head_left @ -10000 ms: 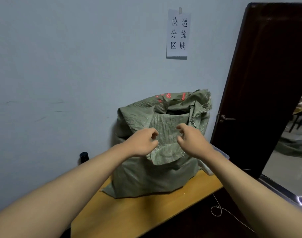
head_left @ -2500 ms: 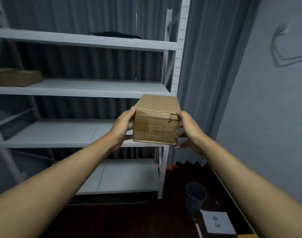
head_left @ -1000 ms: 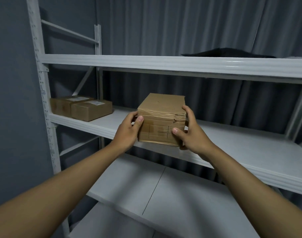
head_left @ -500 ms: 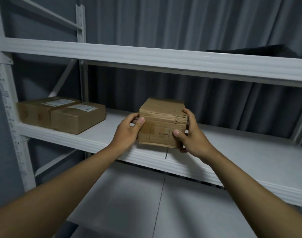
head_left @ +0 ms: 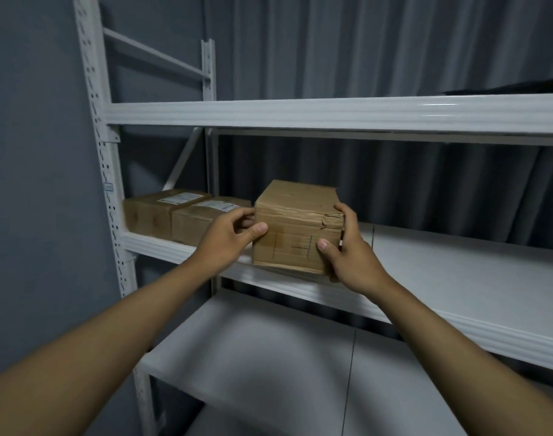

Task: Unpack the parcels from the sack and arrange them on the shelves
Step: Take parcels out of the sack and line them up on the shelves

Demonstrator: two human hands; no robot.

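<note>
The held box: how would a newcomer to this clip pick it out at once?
Find the white rack, then its middle shelf. Three brown boxes sit toward its left end; the held box is the rightmost, gripped by the left hand and right hand. It is taller, label-free, with pen lines on its front.

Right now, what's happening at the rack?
A person is holding a cardboard box between both hands, left hand on its left side and right hand on its right. The box is at the front edge of the middle shelf; whether it already rests there is unclear. Two more boxes sit side by side at the shelf's left end, each with a white label on top. The held one looks set to go beside them.
</note>
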